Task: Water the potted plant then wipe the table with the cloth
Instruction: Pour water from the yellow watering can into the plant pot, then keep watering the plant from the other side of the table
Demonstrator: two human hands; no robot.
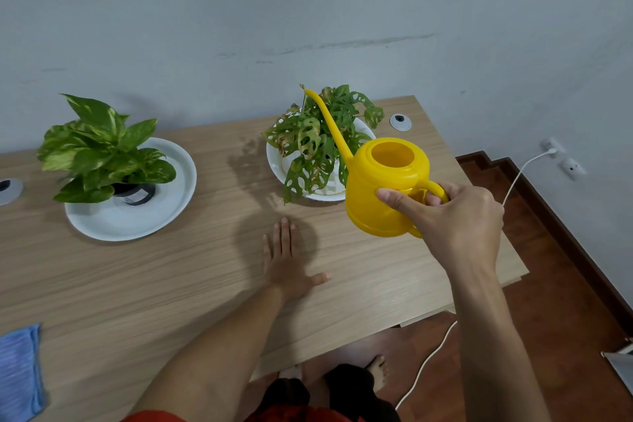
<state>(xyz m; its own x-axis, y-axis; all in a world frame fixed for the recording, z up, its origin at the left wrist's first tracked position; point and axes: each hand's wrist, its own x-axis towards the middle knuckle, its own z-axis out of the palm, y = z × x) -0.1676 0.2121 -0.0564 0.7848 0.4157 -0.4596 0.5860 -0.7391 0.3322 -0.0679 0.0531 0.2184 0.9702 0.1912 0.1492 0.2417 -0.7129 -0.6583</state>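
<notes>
My right hand grips the handle of a yellow watering can held above the table's right side. Its long thin spout reaches up and left over a potted plant with holed leaves, which stands on a white plate. No water is visible at the spout tip. My left hand lies flat on the wooden table, fingers spread, holding nothing. A blue cloth lies at the table's near left edge.
A second plant with broad variegated leaves stands in a dark pot on a white plate at the left. Two round cable grommets sit in the tabletop. A white cable trails over the red-brown floor to wall sockets.
</notes>
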